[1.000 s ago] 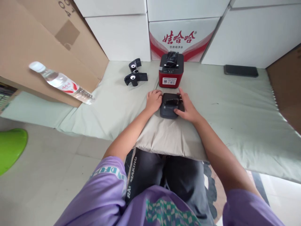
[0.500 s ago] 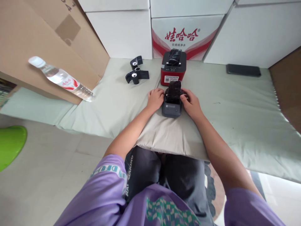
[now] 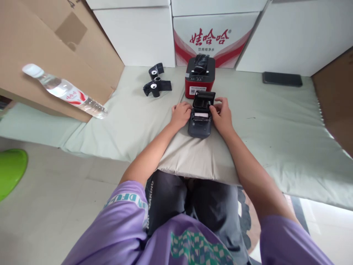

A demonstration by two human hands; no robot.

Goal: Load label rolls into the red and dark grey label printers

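Observation:
A small dark grey label printer (image 3: pixel 200 129) sits near the front edge of the cloth-covered surface, its black lid (image 3: pixel 203 96) raised and tilted back. White paper roll (image 3: pixel 201 115) shows inside the bay. My left hand (image 3: pixel 181 114) grips the printer's left side, fingertips pressed to the casing. On the other side, my right hand (image 3: pixel 223 116) holds the printer by its right edge beside the lid hinge, thumb and fingers curled. Right behind stands a red and black printer (image 3: pixel 198 87) with a black strip (image 3: pixel 201 64) on top.
Two rolls of black strip (image 3: pixel 156 87) (image 3: pixel 154 72) lie back left. A water bottle (image 3: pixel 68 94) is at the left beside a cardboard box (image 3: pixel 91 48). A black phone-like slab (image 3: pixel 282 79) lies at the right. White boxes (image 3: pixel 209 40) line the back; a green stool (image 3: pixel 12 171) is lower left.
The small printer's lid has swung up and back, uncovering the bay and white roll. The black strip that covered its front is no longer visible there. My right hand has shifted slightly.

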